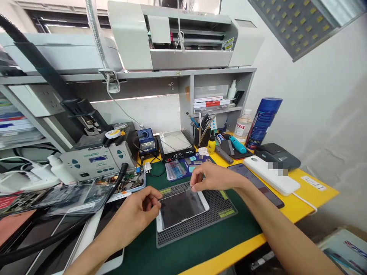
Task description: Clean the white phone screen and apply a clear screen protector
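A white-framed tablet [183, 210] with a dark screen lies tilted on a grey honeycomb-patterned mat [197, 225]. My left hand [143, 210] is at its left end, thumb and forefinger pinched together. Over the far right corner, my right hand [210, 176] also pinches with thumb and fingertips. Between the two pinches, along the tablet's far edge, runs a thin clear sheet [183, 191], like a screen film. How far it sits above the screen is hard to tell.
A phone [258, 185] and a white power strip [272, 175] lie to the right. Tablets and loose panels [83, 194] pile up at left beside a rework station [97, 162]. A heating plate [176, 143], tool holder [202, 135] and yellow bottle [211, 144] stand behind.
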`<control>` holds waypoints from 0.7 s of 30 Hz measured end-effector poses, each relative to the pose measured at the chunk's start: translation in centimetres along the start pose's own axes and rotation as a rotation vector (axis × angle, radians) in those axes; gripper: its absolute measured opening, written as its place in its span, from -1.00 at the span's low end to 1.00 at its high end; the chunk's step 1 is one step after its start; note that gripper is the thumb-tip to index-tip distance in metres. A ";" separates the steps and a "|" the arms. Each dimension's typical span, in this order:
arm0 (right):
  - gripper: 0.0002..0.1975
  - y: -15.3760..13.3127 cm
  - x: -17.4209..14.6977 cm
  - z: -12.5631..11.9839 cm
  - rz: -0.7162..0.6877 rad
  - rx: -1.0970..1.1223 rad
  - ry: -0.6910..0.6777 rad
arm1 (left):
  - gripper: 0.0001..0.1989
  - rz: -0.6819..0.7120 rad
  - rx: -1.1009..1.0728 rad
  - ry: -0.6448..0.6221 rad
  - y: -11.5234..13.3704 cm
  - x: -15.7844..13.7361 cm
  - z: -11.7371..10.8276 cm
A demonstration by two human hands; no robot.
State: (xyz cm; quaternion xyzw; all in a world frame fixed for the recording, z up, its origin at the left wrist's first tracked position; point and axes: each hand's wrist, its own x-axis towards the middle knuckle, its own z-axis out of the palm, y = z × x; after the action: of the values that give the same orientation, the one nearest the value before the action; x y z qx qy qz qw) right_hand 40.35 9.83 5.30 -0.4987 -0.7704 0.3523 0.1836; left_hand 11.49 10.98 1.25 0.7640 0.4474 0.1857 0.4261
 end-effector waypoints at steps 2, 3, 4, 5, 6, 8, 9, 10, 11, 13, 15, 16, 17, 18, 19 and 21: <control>-0.85 0.0 0.0 0.0 0.004 -0.002 -0.004 | -0.79 -0.003 -0.002 0.004 0.1 0.0 0.1; -0.85 -0.1 0.0 0.1 0.006 -0.003 -0.005 | -0.79 -0.004 -0.001 0.011 0.2 0.0 0.1; -0.86 -0.1 0.0 0.1 0.008 -0.004 -0.007 | -0.79 -0.003 0.004 0.017 0.4 0.0 0.2; -0.87 -0.2 0.0 0.1 0.011 -0.007 -0.008 | -0.78 -0.003 0.012 0.023 0.5 0.0 0.2; -0.87 -0.2 0.0 0.1 0.013 -0.008 -0.008 | -0.77 -0.004 0.021 0.027 0.6 0.0 0.2; -0.87 -0.3 0.0 0.1 0.020 -0.012 -0.007 | -0.77 -0.004 0.038 0.027 0.6 0.0 0.2; -0.87 -0.3 0.0 0.1 0.023 -0.014 -0.007 | -0.76 -0.006 0.042 0.023 0.6 0.0 0.2; -0.87 -0.3 0.1 0.1 0.027 -0.016 -0.007 | -0.76 -0.009 0.043 0.018 0.6 0.0 0.2; -0.87 -0.2 0.1 0.2 0.032 -0.018 -0.006 | -0.76 -0.009 0.042 0.014 0.5 0.0 0.2; -0.86 -0.1 0.1 0.2 0.042 -0.020 -0.005 | -0.75 -0.002 0.039 0.012 0.3 0.1 0.2; -0.85 0.0 0.2 0.3 0.044 -0.011 -0.010 | -0.74 0.009 0.037 0.013 0.2 0.1 0.3; -0.85 0.1 0.2 0.3 0.042 -0.005 -0.013 | -0.74 0.015 0.037 0.014 0.2 0.1 0.3; -0.84 0.1 0.3 0.4 0.038 0.002 -0.017 | -0.74 0.018 0.037 0.017 0.2 0.1 0.3; -0.83 0.2 0.3 0.4 0.034 0.006 -0.019 | -0.74 0.018 0.038 0.019 0.2 0.1 0.3; -0.83 0.2 0.3 0.4 0.031 0.008 -0.021 | -0.74 0.019 0.040 0.022 0.3 0.1 0.4; -0.83 0.3 0.3 0.4 0.028 0.004 -0.022 | -0.75 0.024 0.048 0.030 0.4 0.1 0.4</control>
State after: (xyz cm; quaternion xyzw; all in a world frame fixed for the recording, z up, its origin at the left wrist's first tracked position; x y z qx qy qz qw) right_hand 40.10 10.03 4.80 -0.5051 -0.7646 0.3620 0.1709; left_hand 12.00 10.74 1.38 0.7764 0.4490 0.1914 0.3986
